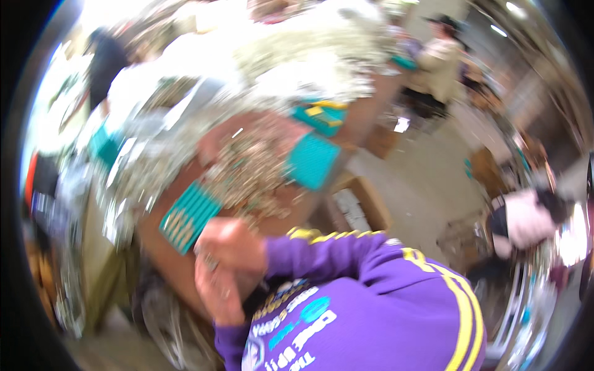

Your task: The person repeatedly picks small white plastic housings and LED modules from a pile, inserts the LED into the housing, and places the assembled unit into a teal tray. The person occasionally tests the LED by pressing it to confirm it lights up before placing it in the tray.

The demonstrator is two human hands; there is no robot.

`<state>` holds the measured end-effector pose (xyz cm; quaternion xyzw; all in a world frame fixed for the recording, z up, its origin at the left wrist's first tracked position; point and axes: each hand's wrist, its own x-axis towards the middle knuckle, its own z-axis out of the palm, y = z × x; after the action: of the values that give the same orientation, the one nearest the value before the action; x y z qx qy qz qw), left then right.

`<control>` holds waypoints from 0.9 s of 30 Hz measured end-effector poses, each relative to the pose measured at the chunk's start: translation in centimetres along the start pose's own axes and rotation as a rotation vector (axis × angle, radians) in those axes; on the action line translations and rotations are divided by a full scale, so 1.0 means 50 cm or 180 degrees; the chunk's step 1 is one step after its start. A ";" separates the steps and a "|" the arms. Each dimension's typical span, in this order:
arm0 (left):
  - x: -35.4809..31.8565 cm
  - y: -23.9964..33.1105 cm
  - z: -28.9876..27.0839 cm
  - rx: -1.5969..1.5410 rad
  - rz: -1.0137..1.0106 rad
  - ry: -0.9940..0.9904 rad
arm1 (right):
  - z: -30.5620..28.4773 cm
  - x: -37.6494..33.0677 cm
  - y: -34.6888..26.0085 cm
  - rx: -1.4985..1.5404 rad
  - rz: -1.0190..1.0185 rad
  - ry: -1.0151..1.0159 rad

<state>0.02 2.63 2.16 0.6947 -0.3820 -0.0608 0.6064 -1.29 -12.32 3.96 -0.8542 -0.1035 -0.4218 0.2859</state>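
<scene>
1 tray (202, 206) part-filled, loose pieces (247, 170) remaining.
Left hand (216, 294) and right hand (232, 244) meet, grip too blurred to tell; tray at 11 o'clock, pieces at 1.

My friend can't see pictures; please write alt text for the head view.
A person's left hand and right hand are close together beside a teal tray holding small pale pieces. A pile of small bits lies on the brown table; blur obscures whether anything is held.

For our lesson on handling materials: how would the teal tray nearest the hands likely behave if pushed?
The teal tray looks flat, so it would likely slide, not roll. Its small tan pieces, lying in rows, might shift.
</scene>
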 end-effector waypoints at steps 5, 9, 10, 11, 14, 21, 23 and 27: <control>0.000 -0.079 0.019 -0.3752 -0.0770 0.0049 | -0.030 -0.016 -0.019 0.0067 -0.0231 0.0254; -0.004 -0.101 0.045 -0.1799 -0.0793 0.0445 | -0.052 -0.022 -0.026 0.0365 -0.0028 0.0165; -0.002 -0.094 0.052 -0.1535 -0.0713 0.0440 | -0.058 -0.023 -0.023 0.0391 -0.0010 0.0001; -0.003 -0.080 0.056 -0.1262 -0.0658 0.0442 | -0.062 -0.027 -0.024 0.0491 -0.0126 0.0005; 0.002 -0.044 0.064 -0.0819 -0.0554 0.0389 | -0.066 -0.034 -0.020 0.0604 -0.0321 -0.0017; -0.014 -0.018 0.045 -0.0330 -0.0428 0.0406 | -0.070 -0.017 -0.007 0.0167 -0.0827 -0.0432; -0.020 -0.013 0.037 -0.0229 -0.0391 0.0384 | -0.071 -0.008 -0.003 0.0173 -0.0855 -0.0555; -0.028 -0.002 0.023 -0.0053 -0.0374 0.0405 | -0.068 0.006 -0.001 0.0181 -0.1000 -0.0651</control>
<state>-1.55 2.57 1.24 0.7133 -0.3008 -0.0552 0.6306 -3.38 -14.24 5.83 -0.8576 -0.2759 -0.3691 0.2285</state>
